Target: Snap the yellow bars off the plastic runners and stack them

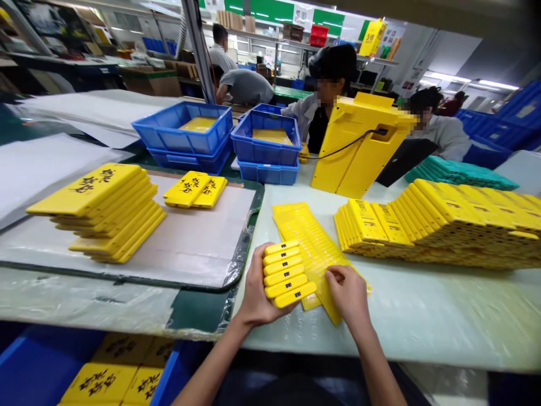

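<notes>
My left hand (255, 287) is wrapped around a stack of several slim yellow power banks (285, 273), their short ends with small dark ports turned up toward me. To its right, my right hand (349, 290) hovers at the yellow sticker sheets (306, 228), thumb and forefinger pinched together. Whatever lies between those fingertips is too small to make out. The sheets overlap on the pale table covering and carry rows of small pale marks. Part of them is hidden behind the held stack and my right hand.
Rows of yellow power banks (465, 217) fill the right side. A printed pile (101, 208) rests on the left mat. Blue bins (266, 148) and a yellow cabinet with a black cable (359, 144) stand behind. Co-workers (329, 96) sit across; a blue crate (38, 361) is below left.
</notes>
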### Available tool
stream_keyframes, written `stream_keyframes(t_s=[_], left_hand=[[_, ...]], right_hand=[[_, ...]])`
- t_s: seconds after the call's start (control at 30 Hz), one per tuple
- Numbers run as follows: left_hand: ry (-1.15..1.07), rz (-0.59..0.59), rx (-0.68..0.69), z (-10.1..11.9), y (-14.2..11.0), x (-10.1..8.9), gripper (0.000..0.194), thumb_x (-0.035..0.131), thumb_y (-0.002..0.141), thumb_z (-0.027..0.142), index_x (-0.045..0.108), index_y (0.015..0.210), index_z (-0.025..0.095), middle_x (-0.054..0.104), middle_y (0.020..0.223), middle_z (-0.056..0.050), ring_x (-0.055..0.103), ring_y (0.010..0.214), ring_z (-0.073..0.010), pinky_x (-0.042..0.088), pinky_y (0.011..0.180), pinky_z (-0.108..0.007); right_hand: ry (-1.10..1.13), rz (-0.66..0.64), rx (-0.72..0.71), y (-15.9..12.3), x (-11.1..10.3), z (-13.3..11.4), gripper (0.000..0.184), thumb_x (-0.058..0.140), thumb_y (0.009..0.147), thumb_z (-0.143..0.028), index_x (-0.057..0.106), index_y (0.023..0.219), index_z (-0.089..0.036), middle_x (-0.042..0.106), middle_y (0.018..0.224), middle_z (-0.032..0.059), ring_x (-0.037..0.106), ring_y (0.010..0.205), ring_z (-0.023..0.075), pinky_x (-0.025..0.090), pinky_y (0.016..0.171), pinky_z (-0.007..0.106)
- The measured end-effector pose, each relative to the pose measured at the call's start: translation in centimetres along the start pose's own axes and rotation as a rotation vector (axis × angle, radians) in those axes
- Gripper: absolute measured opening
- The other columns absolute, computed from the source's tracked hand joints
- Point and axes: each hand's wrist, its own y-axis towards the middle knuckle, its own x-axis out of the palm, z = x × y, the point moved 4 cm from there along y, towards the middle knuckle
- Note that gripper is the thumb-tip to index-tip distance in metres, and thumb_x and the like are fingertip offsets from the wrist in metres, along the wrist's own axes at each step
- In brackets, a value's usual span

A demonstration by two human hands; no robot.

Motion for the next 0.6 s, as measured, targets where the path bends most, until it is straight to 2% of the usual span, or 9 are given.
stream_keyframes(t_s=[0.17, 0.37, 0.43, 0.47, 0.5, 0.57, 0.6], left_hand=[[-0.119, -0.028, -0.069, -0.7, 0.8, -0.5, 0.110, 0.094, 0.064, 0.044, 0.030, 0.153, 0.028, 0.063, 0.132, -0.011, 0.067, 0.114, -0.0325, 0.055, 0.105, -0.053], [-0.174, -0.005, -0.063, -1.5, 0.5, -0.5, 0.118, 0.095, 0.061, 0.036, 0.026, 0.157, 0.023, 0.061, 0.137, -0.015, 0.063, 0.125, -0.0364, 0.049, 0.113, -0.057], [-0.186, -0.022, -0.080, -1.7, 0.3, -0.3, 0.121, 0.095, 0.063, 0.035, 0.023, 0.159, 0.024, 0.058, 0.141, -0.015, 0.061, 0.130, -0.0373, 0.047, 0.116, -0.058], [-0.196, -0.032, -0.089, -1.7, 0.3, -0.2, 0.121, 0.094, 0.064, 0.035, 0.022, 0.160, 0.025, 0.057, 0.144, -0.015, 0.060, 0.132, -0.0372, 0.046, 0.117, -0.058], [-0.207, -0.039, -0.096, -1.7, 0.2, -0.1, 0.120, 0.094, 0.065, 0.036, 0.022, 0.160, 0.026, 0.056, 0.146, -0.015, 0.059, 0.134, -0.0368, 0.046, 0.118, -0.058], [-0.217, -0.045, -0.105, -1.7, 0.1, 0.0, 0.119, 0.093, 0.067, 0.037, 0.021, 0.161, 0.026, 0.053, 0.149, -0.015, 0.057, 0.136, -0.0362, 0.046, 0.119, -0.056], [-0.208, -0.049, -0.101, -1.6, 0.0, -0.1, 0.119, 0.094, 0.067, 0.037, 0.021, 0.161, 0.025, 0.052, 0.151, -0.016, 0.057, 0.138, -0.0363, 0.045, 0.120, -0.055]], right_hand=[[-0.170, 0.056, -0.008, -0.9, 0.8, -1.4, 0.039, 0.054, 0.093, -0.021, 0.076, 0.112, 0.005, 0.070, 0.106, 0.0259, 0.065, 0.100, 0.0400, 0.047, 0.095, 0.052], [-0.309, 0.025, -0.010, -0.7, 0.5, -2.5, 0.029, 0.054, 0.097, -0.017, 0.080, 0.095, -0.003, 0.070, 0.096, 0.0227, 0.067, 0.091, 0.0377, 0.050, 0.088, 0.051], [-0.170, 0.034, -0.057, -0.5, -0.4, -3.9, 0.027, 0.061, 0.097, -0.025, 0.080, 0.099, -0.006, 0.073, 0.099, 0.0202, 0.069, 0.093, 0.0355, 0.052, 0.090, 0.050], [-0.019, 0.010, -0.113, -0.4, -0.8, -4.8, 0.030, 0.064, 0.098, -0.031, 0.079, 0.109, -0.008, 0.073, 0.110, 0.0195, 0.070, 0.102, 0.0347, 0.053, 0.094, 0.049], [0.174, -0.067, -0.192, -0.3, -1.1, -6.0, 0.039, 0.067, 0.098, -0.038, 0.074, 0.125, -0.011, 0.071, 0.127, 0.0186, 0.068, 0.116, 0.0337, 0.053, 0.102, 0.049], [0.560, -0.337, -0.367, -0.4, -1.0, -8.5, 0.076, 0.075, 0.092, -0.052, 0.050, 0.158, -0.024, 0.050, 0.160, 0.0130, 0.049, 0.147, 0.0310, 0.045, 0.118, 0.048], [0.664, -0.478, -0.427, -0.5, -0.6, -9.6, 0.099, 0.082, 0.085, -0.058, 0.033, 0.167, -0.032, 0.036, 0.170, 0.0097, 0.037, 0.157, 0.0298, 0.038, 0.125, 0.049]])
